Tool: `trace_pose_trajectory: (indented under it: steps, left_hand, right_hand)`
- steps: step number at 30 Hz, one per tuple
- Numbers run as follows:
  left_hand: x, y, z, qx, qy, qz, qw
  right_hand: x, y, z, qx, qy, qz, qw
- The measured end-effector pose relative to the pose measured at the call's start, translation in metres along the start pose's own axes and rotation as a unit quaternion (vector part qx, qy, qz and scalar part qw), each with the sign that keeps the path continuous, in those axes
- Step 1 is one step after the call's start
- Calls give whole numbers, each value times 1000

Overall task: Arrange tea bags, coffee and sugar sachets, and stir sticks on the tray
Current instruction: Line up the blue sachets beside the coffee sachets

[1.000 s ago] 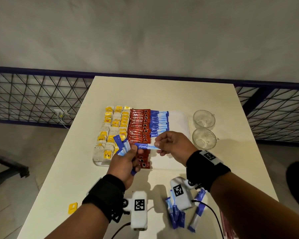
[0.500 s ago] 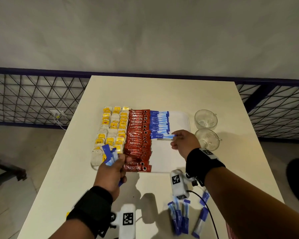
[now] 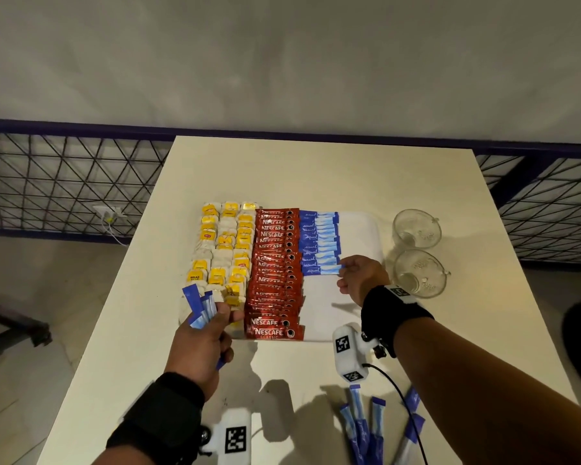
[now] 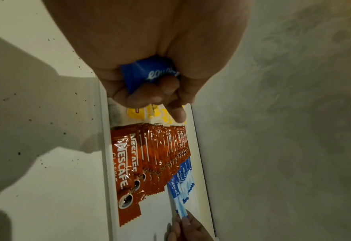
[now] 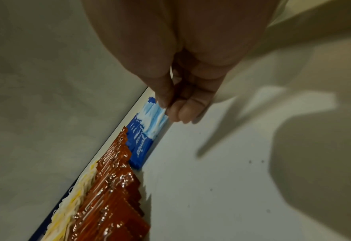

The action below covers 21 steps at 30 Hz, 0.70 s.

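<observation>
The bench (image 3: pixel 316 176) runs out of frame at its near edge. The white tray (image 3: pixel 359 229) shows bare only beyond and below the right hand (image 3: pixel 363 278); its left part is hidden under stock. Tea bags (image 3: pixel 222 250) lie in three columns, too overlapped to count, the nearest ones masked by the left hand (image 3: pixel 198 344). Red coffee sachets (image 3: pixel 275 273) form one overlapped column just left of the right hand's grip; the count is not legible. Blue sugar sachets (image 3: pixel 317 243) form one column of roughly ten. The right hand's grip pinches the end of the nearest sugar sachet (image 3: pixel 321 270), which lies on the tray. The left hand's grip is closed around a fan of blue sachets (image 3: pixel 200 307), at least three showing. Two glass cups (image 3: pixel 416 250) stand right of the right hand. Loose blue sachets (image 3: pixel 373 427), about five, lie below it, partly cut off.
</observation>
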<state>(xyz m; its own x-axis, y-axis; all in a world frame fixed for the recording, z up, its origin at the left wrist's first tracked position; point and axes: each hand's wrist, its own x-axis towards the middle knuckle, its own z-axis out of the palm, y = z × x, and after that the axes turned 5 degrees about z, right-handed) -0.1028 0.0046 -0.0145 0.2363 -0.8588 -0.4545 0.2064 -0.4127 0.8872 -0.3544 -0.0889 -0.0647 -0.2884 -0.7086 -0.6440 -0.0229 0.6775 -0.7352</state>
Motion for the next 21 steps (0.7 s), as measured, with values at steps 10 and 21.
trace_pose_trajectory:
  steps: [10,21]
  left_hand:
    - [0,-3,-2,0,6,-1,1000]
    - [3,-4,-2,0,9,2,1000]
  right_hand:
    - [11,2,-2,-149,46,5,988]
    - [6,-9,-3,-298,96,-31,949]
